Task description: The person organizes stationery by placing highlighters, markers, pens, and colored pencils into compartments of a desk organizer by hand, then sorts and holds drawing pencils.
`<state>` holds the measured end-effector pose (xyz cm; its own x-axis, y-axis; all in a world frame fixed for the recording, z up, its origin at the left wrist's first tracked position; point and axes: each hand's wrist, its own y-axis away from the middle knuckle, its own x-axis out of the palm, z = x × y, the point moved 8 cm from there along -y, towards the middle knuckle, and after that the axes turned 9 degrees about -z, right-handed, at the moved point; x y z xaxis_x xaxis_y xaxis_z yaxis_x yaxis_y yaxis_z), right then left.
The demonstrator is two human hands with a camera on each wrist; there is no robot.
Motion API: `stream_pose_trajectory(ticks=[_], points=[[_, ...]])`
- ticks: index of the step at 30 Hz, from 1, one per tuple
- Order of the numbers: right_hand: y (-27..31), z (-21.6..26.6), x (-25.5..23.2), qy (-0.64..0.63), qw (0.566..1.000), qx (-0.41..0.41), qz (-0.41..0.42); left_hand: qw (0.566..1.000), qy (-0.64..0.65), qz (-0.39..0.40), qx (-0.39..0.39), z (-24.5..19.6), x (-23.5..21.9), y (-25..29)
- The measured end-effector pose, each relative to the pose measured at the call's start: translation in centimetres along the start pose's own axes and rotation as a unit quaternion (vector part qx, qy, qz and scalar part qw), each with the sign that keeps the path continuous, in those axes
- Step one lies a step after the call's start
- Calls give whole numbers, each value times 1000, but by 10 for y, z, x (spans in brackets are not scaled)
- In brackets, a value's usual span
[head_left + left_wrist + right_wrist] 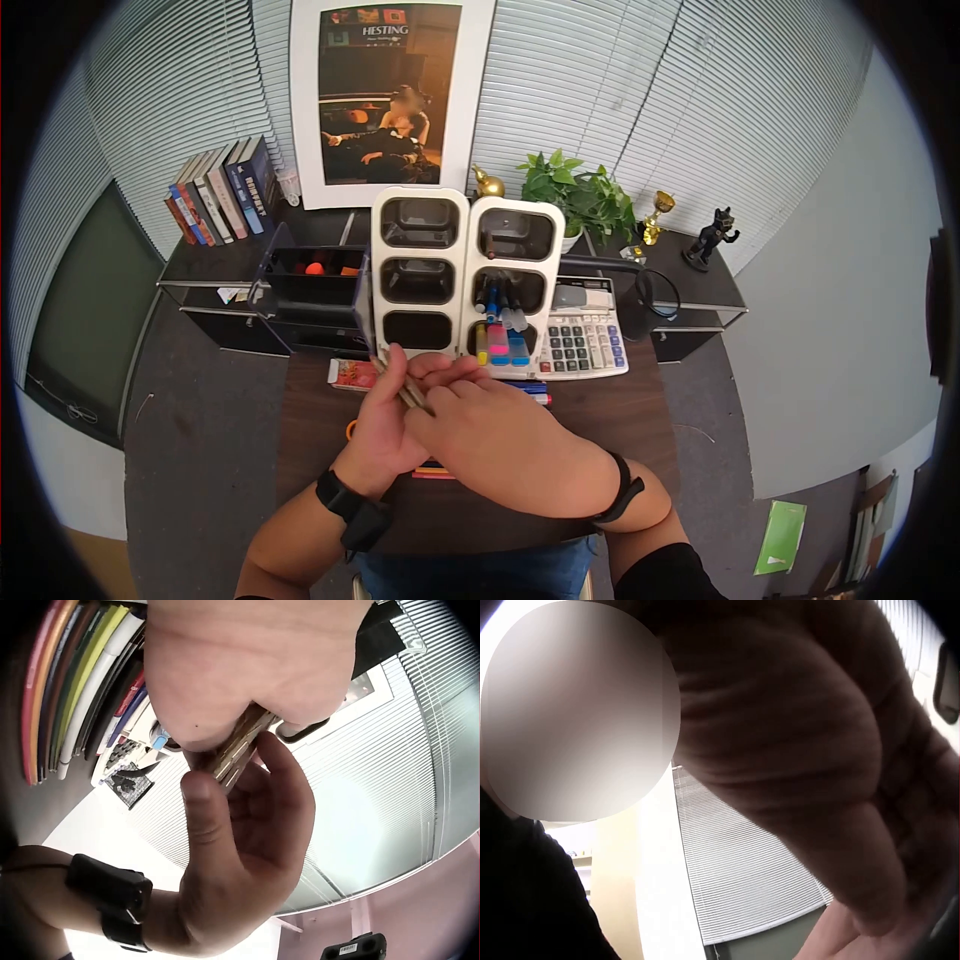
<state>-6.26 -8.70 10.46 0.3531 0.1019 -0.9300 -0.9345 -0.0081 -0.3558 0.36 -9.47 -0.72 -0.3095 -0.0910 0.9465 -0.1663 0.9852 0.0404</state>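
Note:
My left hand [383, 428] and right hand [500, 432] meet over the near part of the table. Between them is a bundle of slim brown sticks [241, 748], lying between the thumb and palm of my left hand. The thumb and fingers of my right hand pinch the bundle's other end, as the left wrist view shows; most of its length is hidden. Just beyond the hands stands a white organizer [466, 270] with dark compartments. Its right column holds blue and clear-capped pens [502, 300] and, below these, yellow, pink and blue highlighters [499, 344].
Colored pencils [64, 682] lie under the hands. A white calculator [585, 345] is right of the organizer, a black desk caddy [312, 295] left of it. Behind are books [222, 192], a potted plant [575, 190], a gold trophy [655, 217] and a black figurine [710, 240].

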Motion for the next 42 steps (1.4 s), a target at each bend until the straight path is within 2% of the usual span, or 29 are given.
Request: stream_pose_trajectory(ticks=[2,5,7,8,9,10,11,13,14,16,20,21,22,25,36,42], points=[[0,-4,-8,23,999,-26,3,1000,6,-4,-9,2,-3,-1],[-2,-8,-38,-37,997,-50,-33,999,4,-25,-37,3,1,5],[-1,-13,-58,-53,993,-72,-72,986,20,-152,-59,8,-1,6],[0,-23,-72,-99,989,-36,-107,986,20,-154,-58,7,-9,5],[-1,-26,-75,-101,988,-37,-107,995,10,-73,-60,8,-9,0],[0,-38,-96,-26,975,9,-220,998,0,8,-61,7,0,0],[6,-47,-116,50,941,54,-329,998,1,7,-60,8,1,1],[10,-73,-117,71,920,119,-366,989,-25,-141,-45,6,-14,1],[9,-82,-114,99,920,140,-352,989,-26,-141,-44,4,-18,0],[3,-100,-99,107,921,152,-341,994,21,-33,-97,9,-12,-1],[-6,-127,-67,81,933,158,-312,995,-8,-44,-93,12,-7,0],[-7,-131,-61,80,933,158,-312,994,-11,-71,-76,11,-7,0],[-9,-133,-57,73,934,147,-316,993,-14,-98,-59,9,-9,0],[-14,-132,-51,76,936,127,-318,993,-5,-107,-55,8,-11,0],[-19,-131,-37,102,946,105,-288,995,1,-78,-66,11,-10,0],[-18,-131,-42,59,945,119,-299,995,-1,-74,-70,12,-11,-1]])
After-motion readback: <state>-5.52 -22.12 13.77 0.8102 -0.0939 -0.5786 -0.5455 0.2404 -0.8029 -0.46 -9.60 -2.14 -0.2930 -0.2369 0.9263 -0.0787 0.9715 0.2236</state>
